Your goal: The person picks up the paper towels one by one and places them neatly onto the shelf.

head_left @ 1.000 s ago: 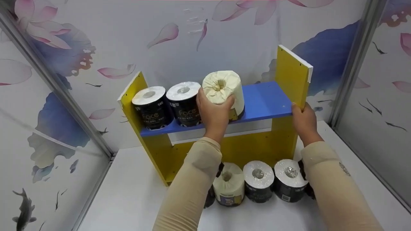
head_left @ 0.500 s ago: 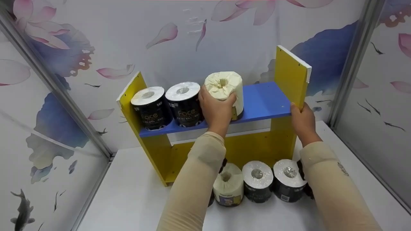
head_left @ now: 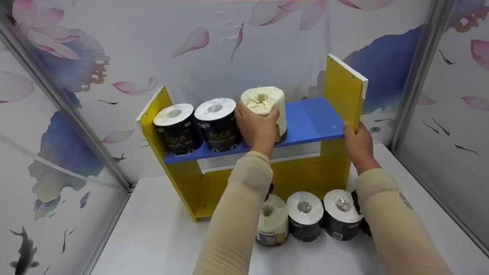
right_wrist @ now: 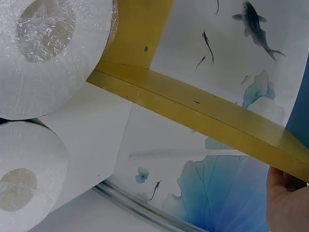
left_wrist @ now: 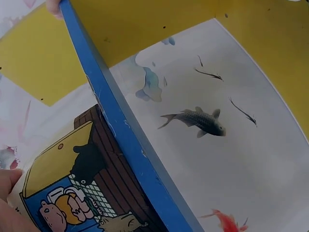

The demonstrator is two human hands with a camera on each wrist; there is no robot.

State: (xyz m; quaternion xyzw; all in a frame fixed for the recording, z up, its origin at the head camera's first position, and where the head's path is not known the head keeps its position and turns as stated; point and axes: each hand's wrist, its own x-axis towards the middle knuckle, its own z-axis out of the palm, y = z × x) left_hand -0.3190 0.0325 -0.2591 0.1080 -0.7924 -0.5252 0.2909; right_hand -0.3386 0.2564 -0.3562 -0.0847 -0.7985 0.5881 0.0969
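Note:
My left hand [head_left: 256,128] grips a cream paper-wrapped toilet roll [head_left: 282,114] by its near left side. The roll stands upright on the blue shelf board [head_left: 311,119], just right of two black-wrapped toilet rolls [head_left: 177,134]. In the left wrist view, a cartoon picture shows on the cream roll [left_wrist: 53,159] beside the blue board edge [left_wrist: 113,121]. My right hand [head_left: 359,147] holds the front edge of the yellow right side panel [head_left: 345,91], level with the board. The right wrist view shows that hand [right_wrist: 289,203] against the yellow panel [right_wrist: 203,116], its fingers partly hidden.
On the white table [head_left: 160,229], in front of the rack, stand another cream roll [head_left: 273,225] and two black-wrapped rolls [head_left: 305,221]. My left sleeve covers part of this row. A yellow lower board [head_left: 298,173] spans the rack. Printed walls enclose the table.
The cream roll, tipped slightly toward me before, has straightened and shifted a little back on the board, my left hand moving with it. My right hand keeps its hold on the panel.

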